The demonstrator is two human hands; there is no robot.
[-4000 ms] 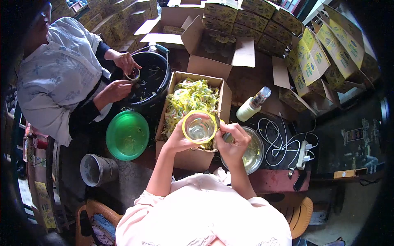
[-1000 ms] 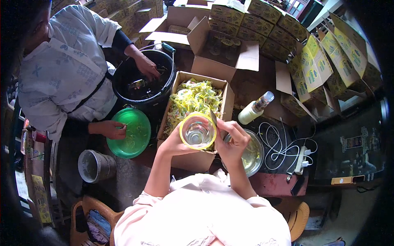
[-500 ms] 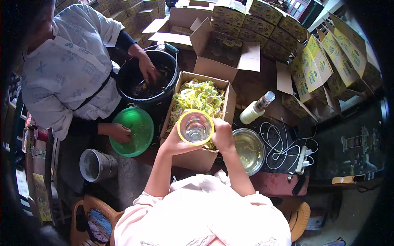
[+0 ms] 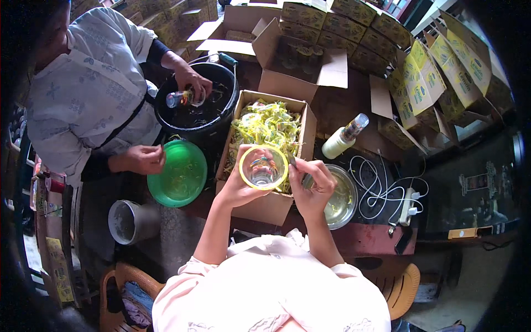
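Note:
My left hand (image 4: 239,185) is wrapped round a clear glass (image 4: 264,172), held with its mouth toward me. A yellow band (image 4: 244,167) runs round the rim, and coloured printing shows through the wall. Just right of the rim, my right hand (image 4: 314,185) pinches a small dark flat piece (image 4: 292,161) between thumb and fingertips; its kind is unclear. Beneath the glass stands an open carton (image 4: 305,119) filled with tangled yellow and whitish strips (image 4: 271,124). Under my right wrist, partly hidden, is a clear bowl (image 4: 353,207) holding liquid and yellow bits.
At left, a co-worker's hand (image 4: 193,83) holds a printed glass (image 4: 178,98) over a black bucket (image 4: 232,105); the other hand (image 4: 145,159) is beside a green basin (image 4: 202,166). Right are stacked glasses (image 4: 354,127), a white cable (image 4: 381,193), a power strip (image 4: 408,207) and cartons (image 4: 420,83).
My right hand has moved off the glass's side and now pinches a small dark piece beside the rim. The co-worker has lifted a glass from the bucket and raised the other hand from the basin.

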